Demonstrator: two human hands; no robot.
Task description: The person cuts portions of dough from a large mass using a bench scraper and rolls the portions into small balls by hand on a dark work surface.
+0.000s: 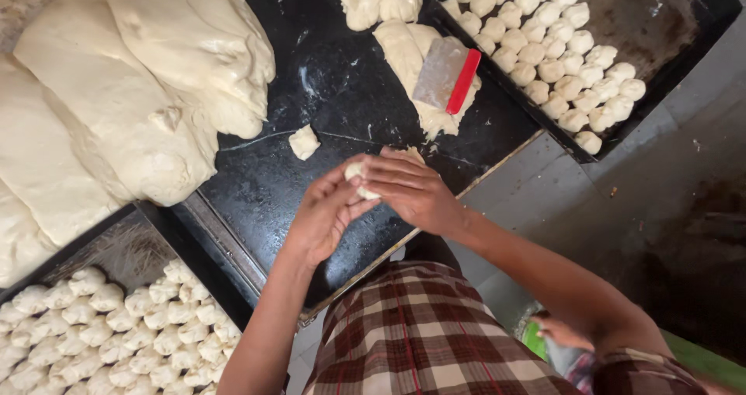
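Both of my hands meet over the black worktop and shape one small dough piece between them. My left hand cups it from below. My right hand presses over it from the right. Another small cut dough piece lies on the worktop just beyond my hands. A metal dough scraper with a red handle rests on a flattened strip of dough further away.
A large mass of dough covers the left of the worktop. A dark tray at top right holds several rows of dough balls. Another tray at bottom left holds several more dough balls. Grey floor lies right of the worktop.
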